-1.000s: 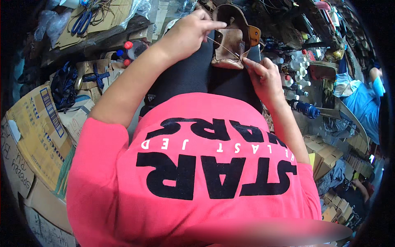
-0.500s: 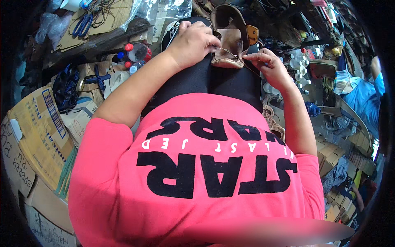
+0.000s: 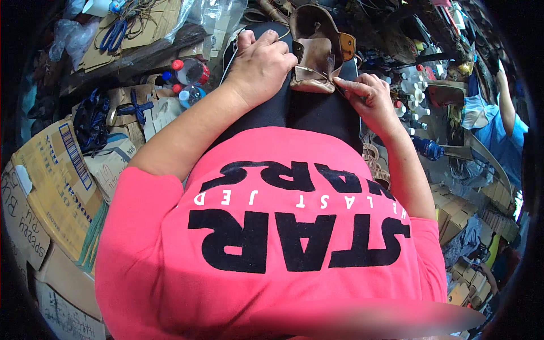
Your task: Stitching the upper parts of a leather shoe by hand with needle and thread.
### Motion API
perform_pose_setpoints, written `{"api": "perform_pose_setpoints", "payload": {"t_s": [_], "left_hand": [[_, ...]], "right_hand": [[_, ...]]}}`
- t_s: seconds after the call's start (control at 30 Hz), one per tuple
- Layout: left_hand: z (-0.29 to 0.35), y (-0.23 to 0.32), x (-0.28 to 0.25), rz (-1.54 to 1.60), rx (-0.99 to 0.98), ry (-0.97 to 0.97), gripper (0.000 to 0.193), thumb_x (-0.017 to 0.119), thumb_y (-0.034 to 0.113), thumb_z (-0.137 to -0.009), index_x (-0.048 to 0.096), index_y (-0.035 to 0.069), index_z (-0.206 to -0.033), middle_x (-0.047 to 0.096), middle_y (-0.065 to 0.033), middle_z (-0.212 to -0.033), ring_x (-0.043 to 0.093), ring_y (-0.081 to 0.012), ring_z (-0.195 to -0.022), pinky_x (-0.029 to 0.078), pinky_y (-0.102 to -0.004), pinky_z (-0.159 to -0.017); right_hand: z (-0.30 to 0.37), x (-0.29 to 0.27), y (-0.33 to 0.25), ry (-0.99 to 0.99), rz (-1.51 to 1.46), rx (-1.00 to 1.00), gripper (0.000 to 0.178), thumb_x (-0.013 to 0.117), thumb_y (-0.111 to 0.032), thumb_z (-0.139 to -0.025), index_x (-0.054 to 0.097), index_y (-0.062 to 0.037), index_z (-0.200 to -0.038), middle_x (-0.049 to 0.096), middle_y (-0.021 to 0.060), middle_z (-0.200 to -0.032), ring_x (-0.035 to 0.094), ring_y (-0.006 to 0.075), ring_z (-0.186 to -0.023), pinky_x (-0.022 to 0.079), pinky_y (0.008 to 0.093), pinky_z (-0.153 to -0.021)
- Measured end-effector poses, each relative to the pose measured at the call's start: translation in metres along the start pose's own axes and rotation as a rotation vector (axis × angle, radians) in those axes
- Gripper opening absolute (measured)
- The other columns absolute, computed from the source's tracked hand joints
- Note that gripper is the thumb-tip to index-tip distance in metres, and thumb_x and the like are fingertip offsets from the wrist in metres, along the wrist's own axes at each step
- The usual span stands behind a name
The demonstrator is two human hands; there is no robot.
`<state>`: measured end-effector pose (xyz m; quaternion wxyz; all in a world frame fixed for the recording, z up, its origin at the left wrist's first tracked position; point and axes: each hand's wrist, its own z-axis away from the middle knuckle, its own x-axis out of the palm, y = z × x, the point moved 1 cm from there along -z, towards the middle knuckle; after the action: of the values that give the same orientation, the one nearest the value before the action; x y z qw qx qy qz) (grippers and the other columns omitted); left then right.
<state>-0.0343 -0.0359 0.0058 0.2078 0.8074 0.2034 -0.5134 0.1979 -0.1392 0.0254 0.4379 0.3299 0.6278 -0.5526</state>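
Observation:
A brown leather shoe, open at the top, rests between my thighs at the top of the view. A thin cord runs across its opening near the closer end. My left hand is beside the shoe's left side, fingers curled closed round the cord, part of which loops out above the knuckles. At the shoe's right edge is my right hand, thumb and forefinger pinched together against the leather. Whether those fingertips also hold cord or a needle is too small to make out. A tan leather tab sticks out on the shoe's right side.
Cardboard boxes are piled at the left. Plastic bottles stand beyond my left forearm, and several white bottles lie right of my right hand. Blue-handled scissors lie on cardboard. Another person in blue is at the far right.
My left hand has drawn away from the shoe, leftward and slightly nearer me, fingers more curled. My right hand stays at the shoe's right edge. The other person's arm has shifted.

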Motion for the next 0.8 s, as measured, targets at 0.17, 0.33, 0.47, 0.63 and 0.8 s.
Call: {"api": "perform_pose_setpoints", "payload": {"t_s": [0.17, 0.33, 0.47, 0.63, 0.8], "left_hand": [[-0.01, -0.003, 0.007, 0.395, 0.004, 0.031, 0.02, 0.068, 0.018, -0.075, 0.072, 0.029, -0.092, 0.057, 0.0065, -0.083, 0.051, -0.0157, -0.092, 0.03, -0.0359, -0.084], [-0.014, -0.007, 0.021, 0.347, 0.027, -0.016, 0.02, 0.067, 0.019, -0.075, 0.073, 0.033, -0.087, 0.055, 0.0068, -0.081, 0.05, -0.0161, -0.091, 0.029, -0.037, -0.082], [-0.013, -0.008, 0.025, 0.32, 0.018, -0.022, 0.02, 0.067, 0.02, -0.073, 0.073, 0.036, -0.084, 0.054, 0.0071, -0.08, 0.049, -0.0166, -0.09, 0.027, -0.038, -0.08], [-0.014, -0.008, 0.026, 0.321, 0.024, -0.041, 0.02, 0.067, 0.02, -0.073, 0.073, 0.035, -0.085, 0.055, 0.0069, -0.079, 0.049, -0.0166, -0.09, 0.027, -0.0378, -0.08], [-0.014, -0.003, 0.023, 0.374, 0.03, -0.054, 0.023, 0.067, 0.017, -0.075, 0.073, 0.033, -0.09, 0.052, 0.0052, -0.076, 0.049, -0.0161, -0.088, 0.028, -0.0354, -0.08]], "right_hand": [[-0.005, 0.002, 0.016, -0.075, -0.426, 0.142, 0.042, 0.058, 0.007, -0.075, 0.07, -0.0179, -0.106, 0.055, 0.0044, -0.083, 0.056, 0.0163, -0.081, 0.046, 0.0273, -0.077], [-0.016, 0.002, 0.028, -0.125, -0.459, 0.112, 0.032, 0.055, 0.007, -0.083, 0.069, -0.0116, -0.106, 0.051, 0.0016, -0.088, 0.05, 0.0124, -0.085, 0.041, 0.0221, -0.079], [-0.018, -0.002, 0.024, -0.146, -0.44, 0.121, 0.029, 0.054, 0.005, -0.086, 0.069, -0.011, -0.104, 0.05, 0.0017, -0.088, 0.051, 0.013, -0.086, 0.041, 0.0219, -0.08], [-0.018, -0.001, 0.024, -0.139, -0.483, 0.119, 0.032, 0.054, 0.008, -0.084, 0.07, -0.0109, -0.105, 0.05, 0.0014, -0.087, 0.051, 0.012, -0.086, 0.041, 0.0217, -0.08], [-0.017, 0.007, 0.035, -0.17, -0.611, 0.142, 0.042, 0.053, 0.012, -0.077, 0.07, -0.0127, -0.107, 0.048, -0.0005, -0.081, 0.05, 0.0109, -0.08, 0.042, 0.0217, -0.078]]}}
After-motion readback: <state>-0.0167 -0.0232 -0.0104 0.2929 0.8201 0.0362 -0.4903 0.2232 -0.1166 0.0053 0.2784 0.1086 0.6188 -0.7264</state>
